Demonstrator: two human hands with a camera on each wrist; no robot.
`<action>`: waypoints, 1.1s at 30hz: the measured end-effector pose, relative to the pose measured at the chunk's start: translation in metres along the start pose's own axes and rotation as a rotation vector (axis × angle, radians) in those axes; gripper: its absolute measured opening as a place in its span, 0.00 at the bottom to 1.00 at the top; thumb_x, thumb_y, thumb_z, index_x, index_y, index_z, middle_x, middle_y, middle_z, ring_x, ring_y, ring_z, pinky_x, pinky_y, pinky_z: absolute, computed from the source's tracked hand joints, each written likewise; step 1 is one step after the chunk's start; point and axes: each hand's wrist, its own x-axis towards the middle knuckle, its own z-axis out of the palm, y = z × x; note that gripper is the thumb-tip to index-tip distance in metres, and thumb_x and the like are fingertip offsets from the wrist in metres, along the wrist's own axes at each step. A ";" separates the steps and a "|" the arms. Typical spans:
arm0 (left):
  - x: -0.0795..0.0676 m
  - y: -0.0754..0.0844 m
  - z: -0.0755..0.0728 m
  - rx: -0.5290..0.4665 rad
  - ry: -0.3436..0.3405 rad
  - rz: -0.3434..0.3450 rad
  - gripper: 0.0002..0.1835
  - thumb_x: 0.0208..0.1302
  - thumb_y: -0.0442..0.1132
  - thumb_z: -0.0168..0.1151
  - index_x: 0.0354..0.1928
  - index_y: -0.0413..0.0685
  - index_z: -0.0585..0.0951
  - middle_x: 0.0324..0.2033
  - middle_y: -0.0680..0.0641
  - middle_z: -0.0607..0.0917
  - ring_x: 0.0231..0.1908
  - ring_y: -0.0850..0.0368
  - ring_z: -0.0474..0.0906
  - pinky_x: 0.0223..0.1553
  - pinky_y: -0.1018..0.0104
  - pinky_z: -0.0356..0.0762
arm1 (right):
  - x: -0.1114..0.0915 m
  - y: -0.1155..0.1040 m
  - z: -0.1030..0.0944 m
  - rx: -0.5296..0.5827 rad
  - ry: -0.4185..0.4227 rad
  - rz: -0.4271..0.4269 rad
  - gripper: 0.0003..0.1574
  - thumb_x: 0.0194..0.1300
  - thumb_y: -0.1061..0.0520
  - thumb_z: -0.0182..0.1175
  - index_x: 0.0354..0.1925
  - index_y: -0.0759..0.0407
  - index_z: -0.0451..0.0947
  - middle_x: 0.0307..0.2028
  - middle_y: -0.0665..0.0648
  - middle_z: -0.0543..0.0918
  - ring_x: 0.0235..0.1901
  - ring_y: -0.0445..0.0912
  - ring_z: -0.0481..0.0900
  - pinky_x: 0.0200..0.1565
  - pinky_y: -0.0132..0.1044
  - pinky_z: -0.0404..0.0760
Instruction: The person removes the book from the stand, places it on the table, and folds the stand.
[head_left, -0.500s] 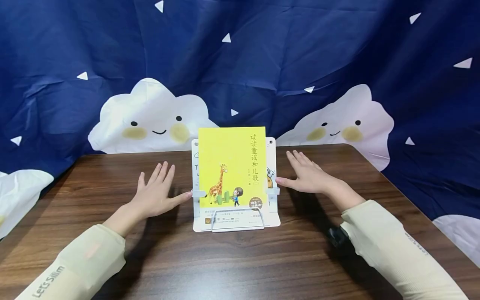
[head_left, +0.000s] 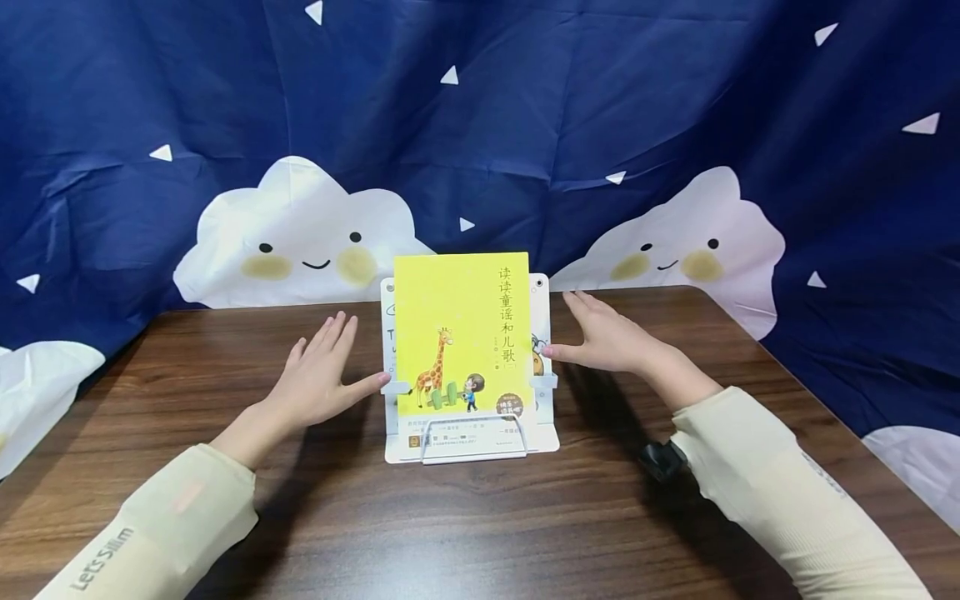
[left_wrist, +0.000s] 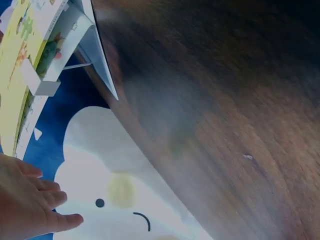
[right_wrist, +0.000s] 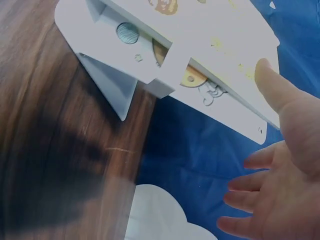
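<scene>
A yellow book (head_left: 465,300) with a giraffe and a child on its cover stands upright on a white book stand (head_left: 543,417). Side clips and a front wire bar hold it there. To the left of the stand my left hand (head_left: 311,383) is spread with straight fingers, its thumb tip at the left clip in the head view. On the other side my right hand (head_left: 607,333) is likewise spread, thumb pointing at the stand's right edge. In the right wrist view, the right thumb (right_wrist: 280,90) overlaps the book's edge. Neither hand grips anything.
The stand rests on a dark wooden table (head_left: 337,517). Behind the table hangs a blue curtain (head_left: 495,125) printed with smiling clouds and white triangles. A black device (head_left: 663,460) sits under the right wrist at the sleeve cuff.
Both hands have shifted slightly upward in the head view, the right one also a little to the left. Book and stand stay in place.
</scene>
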 end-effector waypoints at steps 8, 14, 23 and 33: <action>0.003 0.003 -0.001 -0.095 0.104 0.036 0.50 0.51 0.66 0.48 0.63 0.35 0.48 0.62 0.36 0.51 0.60 0.42 0.46 0.55 0.44 0.47 | 0.005 -0.010 -0.002 0.123 0.155 0.030 0.52 0.52 0.39 0.57 0.60 0.74 0.50 0.58 0.71 0.56 0.58 0.60 0.52 0.56 0.52 0.53; 0.005 0.007 0.000 -0.187 0.157 -0.001 0.49 0.49 0.64 0.52 0.63 0.37 0.51 0.61 0.38 0.55 0.60 0.44 0.49 0.56 0.49 0.50 | 0.008 -0.015 0.002 0.234 0.284 0.062 0.44 0.53 0.43 0.58 0.58 0.69 0.58 0.56 0.67 0.62 0.57 0.58 0.56 0.55 0.49 0.56; 0.006 0.016 0.005 -0.309 0.271 0.019 0.42 0.51 0.57 0.57 0.61 0.37 0.57 0.58 0.38 0.61 0.58 0.44 0.54 0.54 0.48 0.54 | 0.009 -0.022 0.021 0.527 0.487 0.072 0.30 0.53 0.53 0.61 0.51 0.66 0.68 0.46 0.62 0.74 0.46 0.51 0.71 0.44 0.43 0.71; 0.008 0.026 0.014 -0.434 0.356 0.004 0.33 0.51 0.47 0.61 0.56 0.36 0.64 0.49 0.39 0.71 0.49 0.47 0.66 0.47 0.53 0.65 | 0.011 -0.028 0.045 0.703 0.682 0.032 0.17 0.53 0.63 0.60 0.43 0.70 0.74 0.37 0.63 0.78 0.37 0.49 0.76 0.39 0.38 0.74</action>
